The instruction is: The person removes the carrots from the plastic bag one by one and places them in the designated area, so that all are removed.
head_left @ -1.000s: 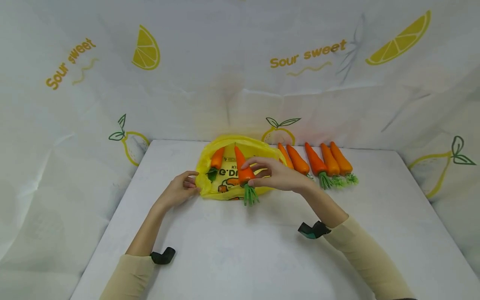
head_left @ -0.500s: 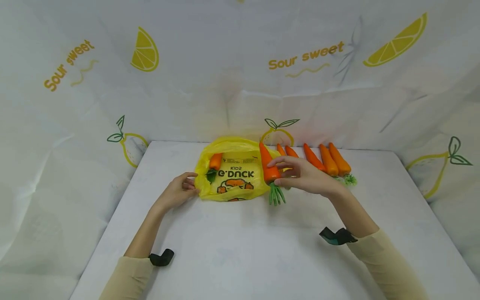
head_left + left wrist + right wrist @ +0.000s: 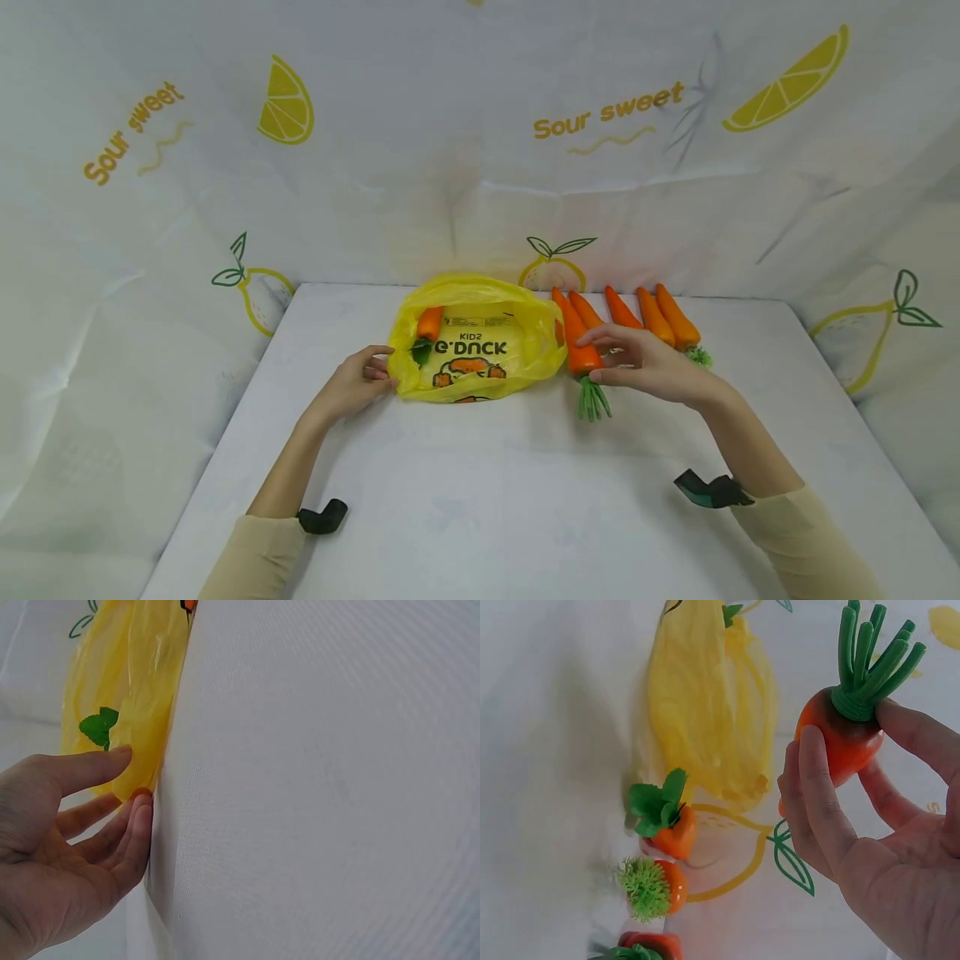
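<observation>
My left hand [image 3: 356, 383] pinches the left edge of a yellow plastic bag [image 3: 465, 287] between thumb and fingers. The bag lies on the table with its mouth spread, and printed lettering shows inside. One carrot [image 3: 430, 322] with dark green leaves is in its left part. Just beyond the bag's right edge, my right hand [image 3: 648, 365] grips another carrot [image 3: 576, 346] near its thick end. In the right wrist view, this carrot [image 3: 832, 750] has a tuft of thick green stalks and is held up off the table.
Several more carrots [image 3: 678, 321] lie in a row along the back right, tips toward the wall, partly hidden by the right hand. In the right wrist view, a leafy carrot [image 3: 676, 834] lies nearest the bag. A white printed cloth [image 3: 480, 200] hangs behind the table [image 3: 450, 500].
My right hand has carried the stalk-topped carrot from over the bag's mouth rightward, past the bag's edge to the left end of the row. The left hand has stayed at the bag.
</observation>
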The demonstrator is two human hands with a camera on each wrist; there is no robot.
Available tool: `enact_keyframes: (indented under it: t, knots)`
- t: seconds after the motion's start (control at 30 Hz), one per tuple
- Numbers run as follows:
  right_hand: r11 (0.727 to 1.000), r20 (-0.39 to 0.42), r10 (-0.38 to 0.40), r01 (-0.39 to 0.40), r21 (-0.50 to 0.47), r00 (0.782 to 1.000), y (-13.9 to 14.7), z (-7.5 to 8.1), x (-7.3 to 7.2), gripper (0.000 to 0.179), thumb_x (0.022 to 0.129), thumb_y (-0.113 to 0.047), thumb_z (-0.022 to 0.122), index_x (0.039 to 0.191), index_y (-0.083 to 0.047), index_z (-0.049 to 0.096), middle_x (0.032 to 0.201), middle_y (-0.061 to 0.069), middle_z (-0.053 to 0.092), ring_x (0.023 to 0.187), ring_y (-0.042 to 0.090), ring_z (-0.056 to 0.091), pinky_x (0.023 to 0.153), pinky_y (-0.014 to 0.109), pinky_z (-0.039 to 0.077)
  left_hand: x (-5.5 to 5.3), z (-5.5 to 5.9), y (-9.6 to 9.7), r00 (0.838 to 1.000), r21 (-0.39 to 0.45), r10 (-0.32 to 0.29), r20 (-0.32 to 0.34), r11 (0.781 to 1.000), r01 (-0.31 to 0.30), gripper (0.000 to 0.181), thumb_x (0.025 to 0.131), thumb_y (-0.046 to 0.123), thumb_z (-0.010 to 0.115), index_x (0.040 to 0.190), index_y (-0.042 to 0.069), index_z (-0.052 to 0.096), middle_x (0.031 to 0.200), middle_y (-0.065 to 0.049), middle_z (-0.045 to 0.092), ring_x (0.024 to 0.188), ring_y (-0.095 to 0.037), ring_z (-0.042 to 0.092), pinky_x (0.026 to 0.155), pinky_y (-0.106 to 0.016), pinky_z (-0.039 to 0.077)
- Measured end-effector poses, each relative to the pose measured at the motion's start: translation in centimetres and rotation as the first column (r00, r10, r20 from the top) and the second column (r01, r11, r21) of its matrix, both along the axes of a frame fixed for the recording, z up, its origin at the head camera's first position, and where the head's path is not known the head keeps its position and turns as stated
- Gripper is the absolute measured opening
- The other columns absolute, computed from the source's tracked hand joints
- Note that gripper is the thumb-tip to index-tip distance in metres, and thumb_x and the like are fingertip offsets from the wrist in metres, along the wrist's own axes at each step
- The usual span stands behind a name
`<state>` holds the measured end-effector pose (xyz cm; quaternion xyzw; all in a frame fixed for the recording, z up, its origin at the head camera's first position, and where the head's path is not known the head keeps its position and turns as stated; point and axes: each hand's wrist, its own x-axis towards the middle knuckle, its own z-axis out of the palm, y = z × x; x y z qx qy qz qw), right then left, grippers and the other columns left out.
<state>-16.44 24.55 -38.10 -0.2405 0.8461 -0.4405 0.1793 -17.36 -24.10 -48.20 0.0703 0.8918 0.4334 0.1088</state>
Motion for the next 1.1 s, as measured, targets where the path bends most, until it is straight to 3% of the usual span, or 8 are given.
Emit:
enact_keyframes:
  t: [0.17, 0.43, 0.63, 1.1]
  knots:
    - [0.998, -0.008, -0.019, 0.02, 0.065, 1.0, 1.3, -0.6, 0.7, 0.039, 0.103, -0.02, 0.076, 0.138, -0.011, 0.064, 0.135, 0.013, 0.072, 0.13, 0.043, 0.068, 0.101, 0.043, 0.064, 0.0, -0.1, 0.0, 1.0, 0.0, -0.003, -0.003, 1.0, 0.003, 0.06, 0.099, 0.013, 0.076, 0.154, 0.002, 0.053, 0.128, -0.022, 0.069, 0.112, -0.029, 0.07, 0.101, -0.041, 0.058]
    - [0.988, -0.007, -0.043, 0.044, 0.145, 0.999, 3.1, -1.9, 2.0, 0.041, 0.104, -0.024, 0.075, 0.139, -0.009, 0.063, 0.138, 0.017, 0.069, 0.13, 0.048, 0.067, 0.1, 0.05, 0.064, 0.0, -0.2, 0.1, 1.0, -0.003, 0.0, -0.005, 1.0, 0.0, 0.06, 0.099, 0.012, 0.076, 0.154, 0.002, 0.054, 0.128, -0.022, 0.07, 0.111, -0.029, 0.07, 0.101, -0.041, 0.058]
    - [0.989, 0.061, -0.027, 0.018, 0.149, 0.998, 3.7, -3.0, 2.4, 0.045, 0.105, -0.025, 0.074, 0.143, -0.006, 0.06, 0.147, 0.022, 0.065, 0.135, 0.051, 0.062, 0.104, 0.051, 0.062, 0.0, -0.2, 0.1, 1.0, 0.0, 0.004, -0.004, 1.0, -0.004, 0.06, 0.098, 0.012, 0.076, 0.153, 0.002, 0.054, 0.127, -0.022, 0.069, 0.11, -0.029, 0.07, 0.1, -0.041, 0.058]
    - [0.989, 0.102, 0.021, -0.036, 0.146, 0.995, 3.7, -5.1, 2.2, 0.046, 0.103, -0.02, 0.076, 0.142, -0.003, 0.06, 0.144, 0.023, 0.065, 0.131, 0.046, 0.064, 0.101, 0.047, 0.064, 0.0, 0.0, 0.0, 1.0, -0.013, 0.007, -0.005, 1.0, -0.007, 0.059, 0.1, 0.013, 0.076, 0.154, 0.003, 0.054, 0.129, -0.022, 0.069, 0.111, -0.029, 0.07, 0.102, -0.042, 0.058]
